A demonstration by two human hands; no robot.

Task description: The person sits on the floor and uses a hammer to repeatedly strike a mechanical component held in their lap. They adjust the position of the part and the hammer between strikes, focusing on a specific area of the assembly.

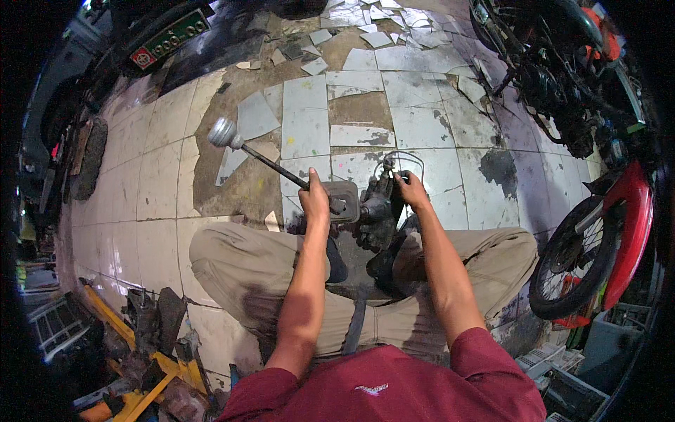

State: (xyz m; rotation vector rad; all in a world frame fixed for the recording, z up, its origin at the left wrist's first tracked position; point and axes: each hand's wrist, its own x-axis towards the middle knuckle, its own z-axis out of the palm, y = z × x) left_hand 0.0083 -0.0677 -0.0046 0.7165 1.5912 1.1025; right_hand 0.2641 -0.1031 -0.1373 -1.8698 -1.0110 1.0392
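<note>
My left hand (315, 200) is closed round a black rod (274, 164), its thumb laid along it. At the rod's far left end sits a silver, ribbed, round knob (225, 133). Next to that hand is a grey, square-rimmed piece (344, 191); whether it joins the rod I cannot tell. A dark, greasy mechanical part (376, 214) stands on the floor between my feet. My right hand (412, 191) is closed in a pinch at its upper right side; what lies between the fingertips is too small to name. A thin dark cable (415, 156) loops beside that hand.
Cracked white tiles (302, 105) surround me, with loose shards (316, 66) ahead. On the right are a motorcycle wheel (573, 257) under a red fender (631, 225) and grey crates (569, 383). Yellow metal parts (169, 373) lie lower left. A vehicle with a green plate (169, 42) stands upper left.
</note>
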